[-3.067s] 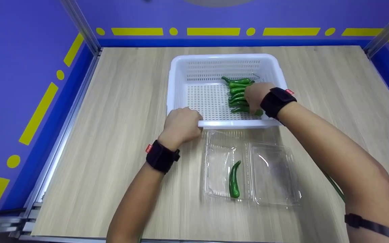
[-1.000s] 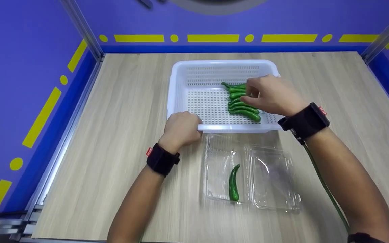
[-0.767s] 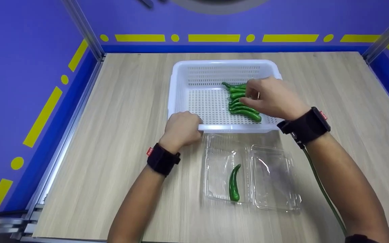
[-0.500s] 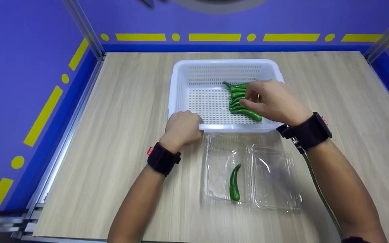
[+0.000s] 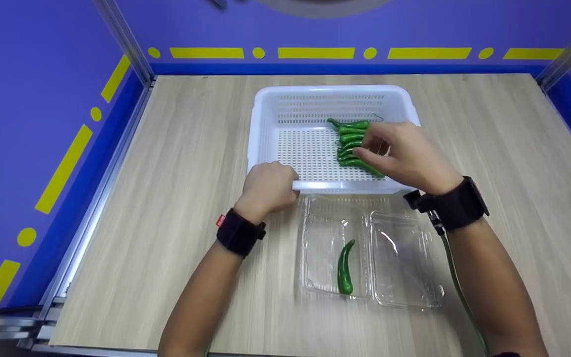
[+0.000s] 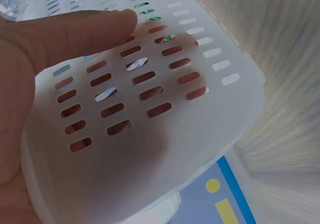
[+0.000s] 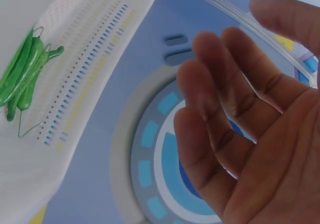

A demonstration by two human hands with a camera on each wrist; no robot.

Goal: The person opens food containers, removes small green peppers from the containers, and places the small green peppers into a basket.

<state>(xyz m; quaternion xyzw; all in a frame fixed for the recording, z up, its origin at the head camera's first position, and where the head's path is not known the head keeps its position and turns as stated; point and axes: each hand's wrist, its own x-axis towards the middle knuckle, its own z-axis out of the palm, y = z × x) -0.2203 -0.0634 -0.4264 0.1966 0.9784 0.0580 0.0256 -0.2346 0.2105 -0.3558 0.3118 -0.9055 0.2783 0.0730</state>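
Observation:
My left hand (image 5: 268,187) grips the front left corner of a white slotted plastic basket (image 5: 335,90); in the left wrist view its thumb (image 6: 80,36) presses flat on the slotted wall (image 6: 150,149). Several green chili peppers (image 5: 351,139) lie side by side in the basket's right half. Over their right ends hovers my right hand (image 5: 412,157), fingers gently bent and thumb apart. The right wrist view shows that palm (image 7: 280,149) with nothing in it, away from the peppers (image 7: 25,76). One green chili pepper (image 5: 344,270) lies in the left half of a clear clamshell container (image 5: 317,238).
The clamshell's clear lid (image 5: 404,267) lies folded open to the right, just in front of the basket. Blue panels (image 5: 315,29) with yellow marks enclose the wooden table (image 5: 191,148). A green cable (image 5: 456,277) runs along the right forearm.
From among the peppers, where its fingers were 3.1 s ago, my right hand has lifted and then drifted slightly toward me. The nearest pepper has shifted. My left hand keeps its grip.

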